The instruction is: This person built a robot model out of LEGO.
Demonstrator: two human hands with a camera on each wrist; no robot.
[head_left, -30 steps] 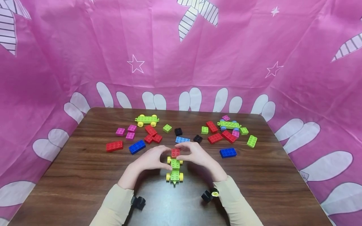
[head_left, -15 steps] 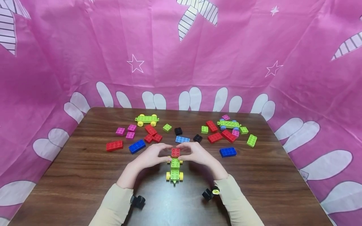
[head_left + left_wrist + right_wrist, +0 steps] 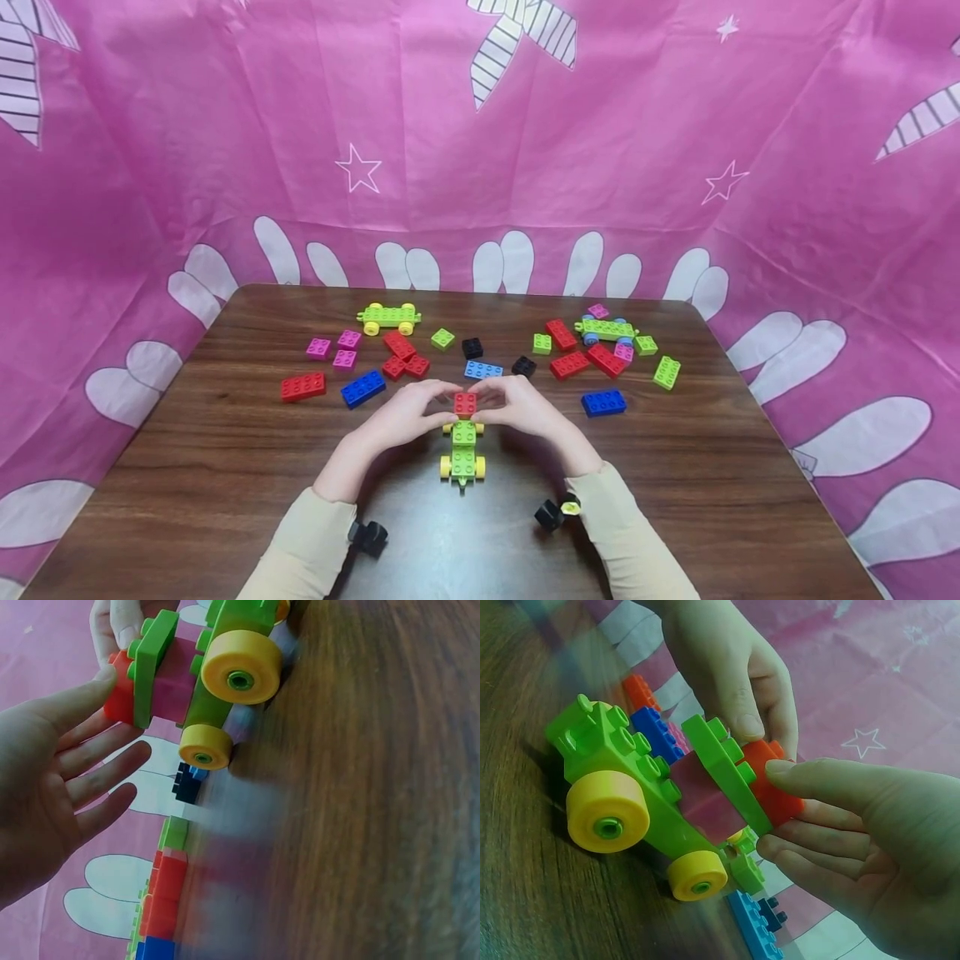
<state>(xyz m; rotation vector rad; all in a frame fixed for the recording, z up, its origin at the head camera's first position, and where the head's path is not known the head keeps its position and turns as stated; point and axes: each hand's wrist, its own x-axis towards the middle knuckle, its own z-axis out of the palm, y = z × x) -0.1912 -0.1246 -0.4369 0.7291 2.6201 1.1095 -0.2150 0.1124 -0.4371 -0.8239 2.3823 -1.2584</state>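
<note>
A small red building brick [image 3: 465,404] sits on the far end of a green brick [image 3: 463,434]. That green brick rests on a pink brick [image 3: 705,796], which stands on a green wheeled base [image 3: 462,464] with yellow wheels. From the left, my left hand [image 3: 405,414] pinches the red brick between thumb and fingers. On the opposite side my right hand [image 3: 527,410] grips the same brick, its thumb near the studs in the right wrist view. The pink brick is hidden in the head view.
Another green wheeled base [image 3: 388,317] stands at the back left, and one with blue wheels [image 3: 606,330] at the back right. Dark blue bricks [image 3: 363,389] and several red, pink, black and green ones lie beyond the hands. A light blue brick [image 3: 483,369] lies just past them.
My left hand's thumb has moved from beside the green brick up to the red brick. The right hand keeps its hold on the red brick, barely shifting.
</note>
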